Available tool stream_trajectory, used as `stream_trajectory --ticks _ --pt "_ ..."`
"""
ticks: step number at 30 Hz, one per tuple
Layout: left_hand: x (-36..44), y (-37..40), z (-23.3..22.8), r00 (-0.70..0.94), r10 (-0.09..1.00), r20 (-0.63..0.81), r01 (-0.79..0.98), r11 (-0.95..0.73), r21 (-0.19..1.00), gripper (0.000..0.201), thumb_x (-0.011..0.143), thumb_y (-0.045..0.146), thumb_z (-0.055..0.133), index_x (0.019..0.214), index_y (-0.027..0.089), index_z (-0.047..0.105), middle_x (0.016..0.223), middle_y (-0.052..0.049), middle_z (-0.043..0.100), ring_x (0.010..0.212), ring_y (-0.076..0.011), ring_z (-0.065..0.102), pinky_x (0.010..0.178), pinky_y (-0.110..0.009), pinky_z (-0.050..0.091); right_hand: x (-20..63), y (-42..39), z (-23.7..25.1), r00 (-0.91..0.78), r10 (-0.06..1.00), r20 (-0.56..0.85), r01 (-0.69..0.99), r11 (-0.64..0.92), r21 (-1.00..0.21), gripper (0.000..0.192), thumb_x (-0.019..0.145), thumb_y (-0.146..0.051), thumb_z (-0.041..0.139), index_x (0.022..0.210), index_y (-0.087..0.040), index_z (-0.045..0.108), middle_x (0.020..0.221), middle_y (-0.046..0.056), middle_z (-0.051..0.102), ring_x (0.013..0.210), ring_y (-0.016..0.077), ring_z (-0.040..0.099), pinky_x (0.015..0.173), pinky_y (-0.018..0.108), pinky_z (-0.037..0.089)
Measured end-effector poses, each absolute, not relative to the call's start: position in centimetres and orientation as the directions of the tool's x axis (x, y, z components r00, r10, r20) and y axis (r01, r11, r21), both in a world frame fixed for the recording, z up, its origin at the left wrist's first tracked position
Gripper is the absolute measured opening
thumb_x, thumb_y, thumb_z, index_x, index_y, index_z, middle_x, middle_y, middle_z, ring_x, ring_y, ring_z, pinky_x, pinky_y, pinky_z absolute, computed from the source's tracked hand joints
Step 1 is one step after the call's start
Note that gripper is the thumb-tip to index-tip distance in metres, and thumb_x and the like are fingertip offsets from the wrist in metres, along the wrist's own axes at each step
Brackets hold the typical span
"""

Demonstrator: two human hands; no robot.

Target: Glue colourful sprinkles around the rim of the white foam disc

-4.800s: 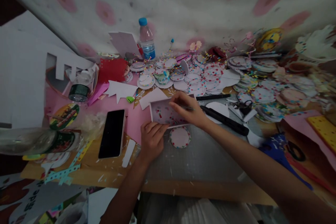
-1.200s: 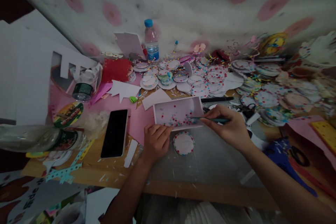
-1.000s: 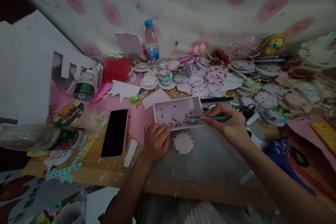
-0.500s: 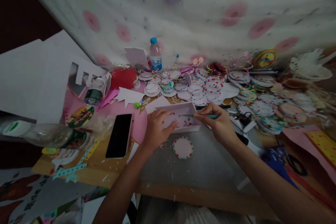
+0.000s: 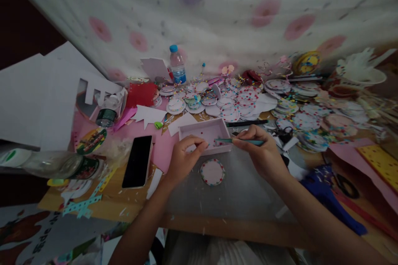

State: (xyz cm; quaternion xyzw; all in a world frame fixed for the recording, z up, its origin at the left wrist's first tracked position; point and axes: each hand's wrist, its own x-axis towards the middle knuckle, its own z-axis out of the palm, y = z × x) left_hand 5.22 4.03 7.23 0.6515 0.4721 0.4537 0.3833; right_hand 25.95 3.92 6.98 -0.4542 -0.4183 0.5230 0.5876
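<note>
Cluttered craft table [image 5: 217, 198]: I am pinching the shallow box [image 5: 205, 134] rim with my left hand [image 5: 183, 159] to steady it — right hand [image 5: 264, 155] gripping tweezers [image 5: 239, 141] over the box, paper disc [image 5: 212, 172] just below.

Before us the wooden surface [image 5: 217, 232] carries a grey cutting mat [image 5: 236, 198] at its near edge, a black phone [image 5: 137, 161] toward the left edge, pink paper sheets [image 5: 161, 149], a water bottle [image 5: 177, 64] at the far edge, and decorated paper discs [image 5: 236, 103] along it.
</note>
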Motion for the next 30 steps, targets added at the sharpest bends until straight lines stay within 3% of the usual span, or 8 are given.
stream_trajectory --ticks 7,15,22,30 --pt "4.7 3.4 7.0 0.063 0.993 0.096 0.207 -0.107 0.972 0.014 0.082 0.031 0.066 0.078 0.019 0.071 0.078 -0.003 0.069 0.079 -0.0173 0.061 0.077 -0.029 0.048 26.9 2.2 7.3 0.186 0.979 0.081 -0.152 0.110 -0.982 0.030 0.067 -0.025 0.081 0.067 -0.024 0.052 0.075 -0.002 0.067 0.074 0.0157 0.064 0.068 0.028 0.050" --pt "6.2 1.2 8.0 0.092 0.985 -0.144 -0.142 0.156 0.977 0.015 0.076 0.034 0.073 0.075 0.019 0.072 0.073 -0.001 0.071 0.071 -0.0141 0.063 0.069 -0.025 0.049 25.9 -1.2 9.7 0.081 0.937 0.340 0.128 0.328 -0.936 0.022 0.074 -0.020 0.075 0.072 -0.024 0.053 0.078 0.001 0.069 0.069 0.0168 0.065 0.057 0.029 0.050" --pt "6.7 0.2 8.6 0.148 0.974 -0.169 -0.174 0.194 0.965 0.018 0.077 0.037 0.072 0.075 0.019 0.073 0.073 -0.002 0.071 0.070 -0.0145 0.061 0.067 -0.026 0.047 25.9 -1.8 10.2 0.043 0.910 0.413 0.179 0.399 -0.899 0.022 0.076 -0.016 0.072 0.072 -0.025 0.053 0.075 0.001 0.068 0.066 0.0174 0.064 0.056 0.031 0.048" --pt "6.8 0.2 8.7 0.148 0.977 -0.154 -0.168 0.178 0.970 0.019 0.078 0.038 0.070 0.074 0.019 0.072 0.072 -0.003 0.071 0.069 -0.0149 0.060 0.066 -0.028 0.047 25.4 -1.3 10.0 0.069 0.926 0.371 0.201 0.351 -0.915 0.023 0.076 -0.021 0.073 0.067 -0.025 0.052 0.071 0.001 0.068 0.060 0.0161 0.062 0.052 0.029 0.046"
